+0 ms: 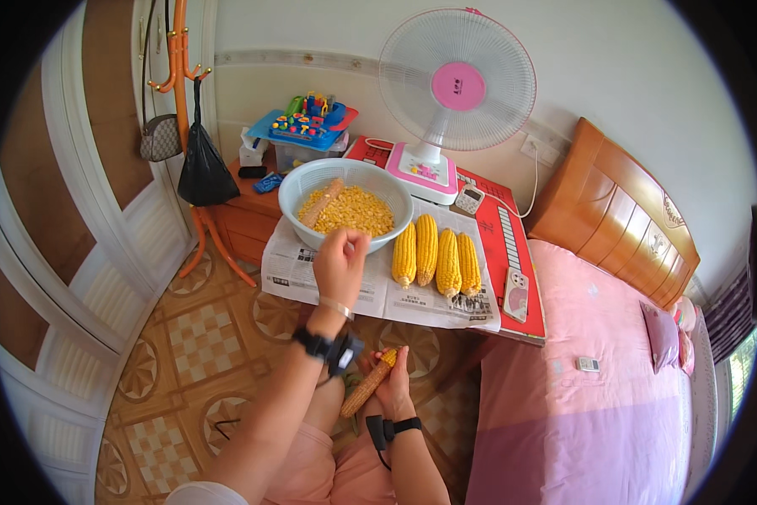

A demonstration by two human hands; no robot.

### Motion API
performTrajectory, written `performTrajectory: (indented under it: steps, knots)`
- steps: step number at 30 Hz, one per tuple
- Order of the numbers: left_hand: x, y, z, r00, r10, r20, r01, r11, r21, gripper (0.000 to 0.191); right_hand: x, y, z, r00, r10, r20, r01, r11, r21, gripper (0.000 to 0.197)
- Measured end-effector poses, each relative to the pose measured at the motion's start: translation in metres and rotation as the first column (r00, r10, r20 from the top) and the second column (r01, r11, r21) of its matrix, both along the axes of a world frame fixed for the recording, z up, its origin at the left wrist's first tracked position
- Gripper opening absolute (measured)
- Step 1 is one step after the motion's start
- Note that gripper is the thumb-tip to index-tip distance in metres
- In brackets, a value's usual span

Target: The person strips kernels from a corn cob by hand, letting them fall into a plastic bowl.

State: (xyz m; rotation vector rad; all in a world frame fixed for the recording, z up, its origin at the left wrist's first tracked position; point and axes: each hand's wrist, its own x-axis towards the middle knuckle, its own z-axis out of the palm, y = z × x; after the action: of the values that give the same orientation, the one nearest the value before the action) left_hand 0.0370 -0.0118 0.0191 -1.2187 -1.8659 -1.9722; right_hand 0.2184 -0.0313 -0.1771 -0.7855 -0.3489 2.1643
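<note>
My left hand [340, 262] is over the near rim of a pale blue plastic colander [296, 221], its fingers curled together; whether kernels are inside them is hidden. Loose yellow corn kernels [359, 211] fill the colander's bottom, and a stripped corncob [323, 203] leans on them. Low in front of my lap, my right hand [396, 379] grips a mostly stripped corncob [367, 390], which has some yellow kernels left at its upper end. Several full ears of yellow corn [427, 249] lie side by side on newspaper [365, 293], right of the colander.
A pink and white fan [422, 170] stands behind the corn. On the red table cover [523, 303] rest a phone [516, 294] and a small white device [470, 199]. A toy set [312, 120] sits back left, near a coat stand [181, 113]. The bed [580, 379] is at right.
</note>
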Motion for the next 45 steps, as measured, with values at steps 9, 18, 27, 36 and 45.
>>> performTrajectory:
  steps: [9, 18, 27, 36, 45]
  knots:
    - [0.032, -0.056, -0.118, 0.965, -0.139, 0.224, 0.215, 0.905, -0.368, 0.027, -0.009, -0.002, 0.007, 0.998, 0.006, -0.067, -0.007, 1.0, -0.011, 0.046]
    - [0.089, -0.077, -0.204, 0.381, -0.274, 0.883, 0.767, 0.627, -0.136, 0.04, -0.006, -0.001, -0.003, 0.998, 0.001, -0.07, 0.0, 1.0, 0.021, 0.046]
    - [0.086, -0.075, -0.214, 0.153, -0.372, 0.916, 0.741, 0.656, 0.143, 0.027, -0.01, -0.003, -0.001, 0.996, 0.034, -0.088, -0.03, 0.998, 0.047, 0.047]
    - [0.085, -0.074, -0.208, -0.092, -0.423, 0.902, 0.648, 0.662, 0.377, 0.018, -0.011, -0.005, 0.005, 0.993, 0.038, -0.112, -0.035, 0.999, 0.031, 0.048]
    - [0.089, -0.08, -0.207, 0.392, -0.318, 0.863, 0.634, 0.774, -0.002, 0.009, -0.01, -0.003, 0.001, 0.992, 0.039, -0.119, -0.036, 0.999, 0.034, 0.048]
